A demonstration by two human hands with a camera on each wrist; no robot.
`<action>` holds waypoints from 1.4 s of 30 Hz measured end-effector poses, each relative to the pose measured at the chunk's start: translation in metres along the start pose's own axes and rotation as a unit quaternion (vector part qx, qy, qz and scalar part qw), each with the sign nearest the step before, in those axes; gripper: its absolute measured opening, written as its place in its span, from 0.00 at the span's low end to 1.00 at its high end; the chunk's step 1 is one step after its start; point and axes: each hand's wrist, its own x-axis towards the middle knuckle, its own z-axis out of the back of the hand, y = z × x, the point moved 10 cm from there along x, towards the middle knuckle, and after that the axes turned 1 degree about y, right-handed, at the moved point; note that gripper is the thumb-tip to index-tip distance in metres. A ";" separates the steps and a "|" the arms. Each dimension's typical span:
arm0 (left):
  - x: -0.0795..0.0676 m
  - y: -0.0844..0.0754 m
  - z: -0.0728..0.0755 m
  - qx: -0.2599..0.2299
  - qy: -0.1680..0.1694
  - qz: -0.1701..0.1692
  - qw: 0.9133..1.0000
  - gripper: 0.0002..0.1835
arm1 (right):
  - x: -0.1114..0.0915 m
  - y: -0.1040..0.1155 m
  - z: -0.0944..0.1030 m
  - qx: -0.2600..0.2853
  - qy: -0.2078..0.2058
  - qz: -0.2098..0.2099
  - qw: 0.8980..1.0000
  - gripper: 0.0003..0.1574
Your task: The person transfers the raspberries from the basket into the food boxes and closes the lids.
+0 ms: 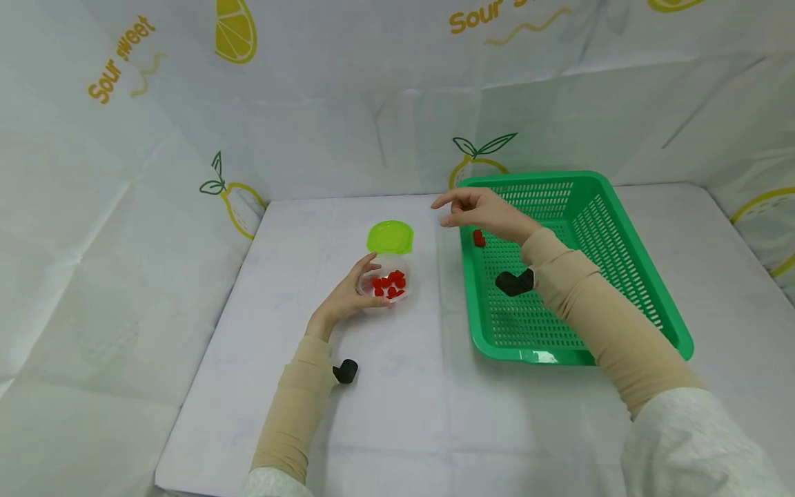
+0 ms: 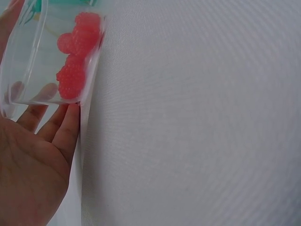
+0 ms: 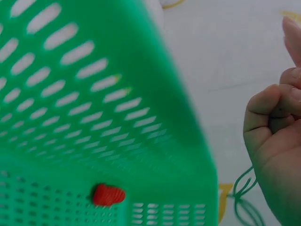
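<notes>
My left hand (image 1: 343, 295) grips a clear plastic tub (image 1: 385, 261) from its left side, thumb at the near edge and fingers at the far edge. Several red raspberries (image 1: 397, 277) lie inside, and their bumpy surface shows through the wall in the left wrist view. Above the left rim of a green slotted basket (image 1: 470, 304) hovers my right hand (image 1: 487, 210), index finger extended and other fingers curled, with nothing visible between thumb and index. Below it in the basket's left part lies a small red raspberry-like piece (image 3: 108, 195).
A bright green lid (image 1: 390, 237) lies flat just behind the tub. All stands on a white-covered table (image 1: 397, 414). Behind and to the left hangs a white sheet (image 1: 348, 90) with lemon prints.
</notes>
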 end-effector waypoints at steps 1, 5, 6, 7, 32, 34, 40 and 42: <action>-0.001 -0.002 0.000 -0.004 0.002 0.002 1.000 0.54 | -0.001 -0.005 0.005 0.016 -0.007 0.003 1.000 0.21; -0.009 -0.018 -0.001 -0.008 0.013 0.000 1.000 0.54 | -0.006 -0.025 0.027 0.059 -0.052 0.015 0.997 0.22; -0.011 -0.021 -0.001 -0.009 0.015 0.000 1.000 0.54 | -0.008 -0.031 0.032 0.067 -0.063 0.013 0.996 0.23; -0.013 -0.024 -0.001 -0.007 0.017 -0.001 1.000 0.54 | -0.009 -0.037 0.036 0.074 -0.073 0.011 0.995 0.23; -0.013 -0.025 -0.003 -0.032 0.030 -0.012 0.999 0.54 | -0.021 -0.143 0.054 -0.121 -0.087 -0.148 0.978 0.24; -0.013 -0.024 -0.003 -0.033 0.029 -0.014 0.999 0.54 | -0.020 -0.144 0.051 -0.147 -0.077 -0.146 0.975 0.25; -0.014 -0.026 -0.001 -0.032 0.026 -0.014 0.999 0.54 | -0.018 -0.142 0.047 -0.170 -0.068 -0.145 0.972 0.23; -0.014 -0.026 -0.001 -0.034 0.025 -0.015 0.999 0.54 | -0.018 -0.142 0.047 -0.172 -0.068 -0.146 0.972 0.22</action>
